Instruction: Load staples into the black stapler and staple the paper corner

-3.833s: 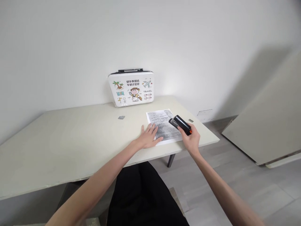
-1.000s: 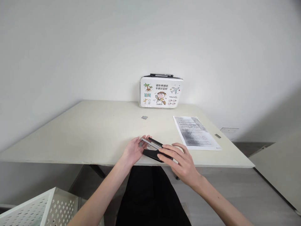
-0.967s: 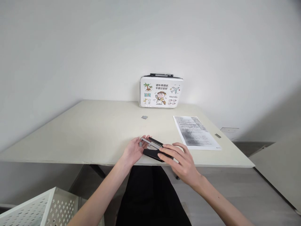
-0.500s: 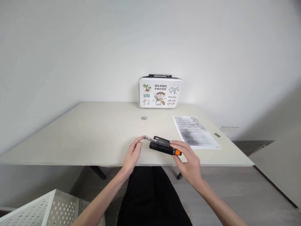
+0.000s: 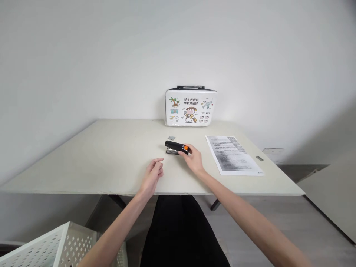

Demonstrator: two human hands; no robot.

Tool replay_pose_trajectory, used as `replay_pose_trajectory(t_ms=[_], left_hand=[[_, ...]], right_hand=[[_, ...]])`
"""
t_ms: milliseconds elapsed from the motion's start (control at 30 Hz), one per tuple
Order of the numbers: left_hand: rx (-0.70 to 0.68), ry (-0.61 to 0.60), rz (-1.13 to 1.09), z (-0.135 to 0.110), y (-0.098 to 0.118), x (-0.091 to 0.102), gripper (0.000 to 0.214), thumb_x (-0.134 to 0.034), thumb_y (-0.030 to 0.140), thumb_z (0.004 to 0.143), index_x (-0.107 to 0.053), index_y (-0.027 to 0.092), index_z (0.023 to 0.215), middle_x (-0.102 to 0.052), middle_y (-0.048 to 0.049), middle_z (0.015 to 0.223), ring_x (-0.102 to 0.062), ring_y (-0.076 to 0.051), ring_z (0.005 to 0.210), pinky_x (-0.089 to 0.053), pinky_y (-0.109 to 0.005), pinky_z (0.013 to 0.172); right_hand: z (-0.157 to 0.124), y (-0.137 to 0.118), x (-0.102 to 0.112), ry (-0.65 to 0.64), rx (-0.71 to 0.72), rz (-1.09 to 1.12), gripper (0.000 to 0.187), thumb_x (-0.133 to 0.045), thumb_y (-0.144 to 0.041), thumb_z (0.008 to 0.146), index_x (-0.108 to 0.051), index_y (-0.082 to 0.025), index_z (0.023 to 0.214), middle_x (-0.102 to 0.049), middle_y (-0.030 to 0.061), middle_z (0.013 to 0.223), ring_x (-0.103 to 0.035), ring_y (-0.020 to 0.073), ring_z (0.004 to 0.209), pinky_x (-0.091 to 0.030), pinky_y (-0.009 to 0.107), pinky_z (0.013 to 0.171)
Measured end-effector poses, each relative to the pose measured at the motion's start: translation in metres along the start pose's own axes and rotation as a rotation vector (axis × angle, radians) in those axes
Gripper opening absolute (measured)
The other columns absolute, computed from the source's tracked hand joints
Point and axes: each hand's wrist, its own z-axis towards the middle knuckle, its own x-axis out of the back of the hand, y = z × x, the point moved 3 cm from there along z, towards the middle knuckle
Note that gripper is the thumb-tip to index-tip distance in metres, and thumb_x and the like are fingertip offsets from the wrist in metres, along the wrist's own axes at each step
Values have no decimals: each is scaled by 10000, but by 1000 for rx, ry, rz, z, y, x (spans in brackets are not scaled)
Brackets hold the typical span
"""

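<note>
A black stapler (image 5: pixel 175 146) with an orange patch at its rear is upright at the middle of the table, its front end pointing left. My right hand (image 5: pixel 193 157) grips its rear end, thumb in front and fingers behind. My left hand (image 5: pixel 154 172) hovers near the table's front, apart from the stapler, its index finger stretched out and the others loosely curled around nothing. Just behind the stapler lie small grey staple strips (image 5: pixel 171 138). To the right of my right hand is a printed sheet of paper (image 5: pixel 233 155), lying flat.
A white cartoon-printed case (image 5: pixel 191 107) with a black handle stands at the table's back against the wall. Another grey staple strip (image 5: pixel 259 158) lies by the right edge of the table (image 5: pixel 83 159). Below, at the lower left, is a white perforated basket (image 5: pixel 75 243).
The stapler, opened out between both hands before, is now folded together. My right hand has carried it forward and left to the table's middle. My left hand has come off it.
</note>
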Motion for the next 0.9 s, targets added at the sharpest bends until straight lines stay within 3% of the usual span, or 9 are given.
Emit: replay_pose_trajectory(t_ms=[167,300,400,467,600,733,900], left_hand=[[121,8,-298,4,2,6,230,-721,147,832,-679,115,1057,-448,64,713,-395,-62,570,-393,-196,568],[167,53,-335,13,1,9,116,-616,74,879,-661,129,971,-549,10,733,-531,-86,606,-451,-201,568],[199,68,-364,17,1,5,133,-551,73,933,-667,131,965,-685,-89,886,-696,-150,822,-559,-239,720],[228,59,-382,16,1,-1,183,-497,107,981,-678,126,992,-723,-141,986,-731,-198,959,-591,-289,831],[299,-12,-380,11,-1,-21,298,-427,189,1047,-710,95,1045,-741,-168,1004,-737,-235,981,-598,-327,850],[336,-132,-331,5,-6,-46,341,-436,237,1074,-733,75,1030,-751,-154,949,-720,-215,851,-566,-288,706],[320,-308,-242,1,-12,-73,359,-442,292,1094,-734,83,1108,-765,-168,1069,-726,-207,932,-551,-271,763]], right_hand=[[50,7,-51,-70,7,-91,352,-742,-377,886,-702,-261,1215,-795,65,1157,-729,287,1037,-567,473,986],[56,-4,-58,-110,65,-172,372,-727,-322,912,-682,-223,1268,-740,141,1263,-658,343,1220,-489,570,1096],[33,-24,-44,-120,170,-194,455,-663,-330,972,-603,-208,1406,-592,169,1496,-530,325,1413,-401,556,1211],[7,-42,-30,-165,341,-190,436,-589,-353,1029,-571,-232,1448,-546,142,1546,-497,283,1456,-407,507,1231],[-39,-66,-3,-309,633,-326,366,-634,-395,1019,-645,-241,1351,-462,144,1611,-433,321,1508,-436,556,1213],[-52,-66,16,-337,717,-464,285,-689,-330,990,-688,-189,1238,-480,189,1577,-444,355,1491,-426,590,1222],[-54,-59,43,-278,749,-511,224,-637,-317,1025,-689,-192,1203,-608,171,1443,-586,311,1339,-434,583,1218]])
